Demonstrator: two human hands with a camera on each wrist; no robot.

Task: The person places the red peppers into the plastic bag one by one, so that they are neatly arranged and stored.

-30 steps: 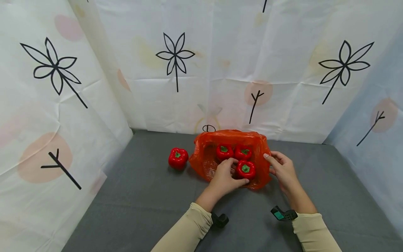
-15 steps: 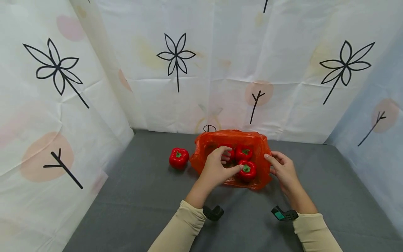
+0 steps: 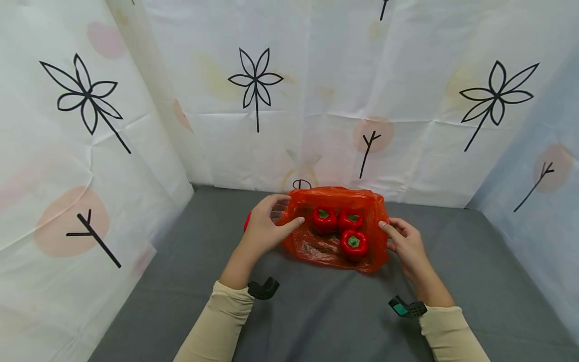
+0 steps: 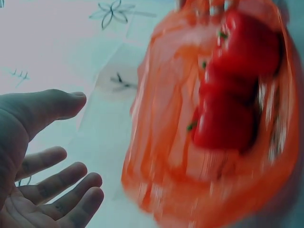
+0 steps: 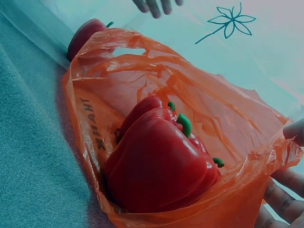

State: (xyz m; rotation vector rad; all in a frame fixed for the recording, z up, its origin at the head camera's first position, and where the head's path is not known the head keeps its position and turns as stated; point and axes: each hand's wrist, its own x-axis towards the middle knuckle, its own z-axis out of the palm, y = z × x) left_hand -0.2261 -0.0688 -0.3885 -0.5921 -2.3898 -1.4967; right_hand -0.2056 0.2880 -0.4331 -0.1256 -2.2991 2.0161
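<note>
An orange-red plastic bag [image 3: 312, 250] lies with its mouth spread wide, holding three red bell peppers [image 3: 354, 245] with green stems. My right hand [image 3: 410, 245] pinches the bag's right edge between thumb and fingers, also visible in the right wrist view. My left hand [image 3: 259, 229] hovers at the bag's left side with fingers and thumb spread and nothing between them. Just past it, another bell pepper [image 5: 85, 38] sits outside the bag on the table; in the head view the hand covers most of it.
A grey cloth [image 3: 316, 311] covers the table. White fabric walls [image 3: 203, 141] with printed flowers and twigs rise behind and at both sides. Each wrist wears a black band [image 3: 264, 289] over a beige sleeve [image 3: 212, 322].
My left hand has let go of the front pepper inside the bag and moved left, out over the bag's left edge toward the outside pepper. My right hand stays at the bag's edge.
</note>
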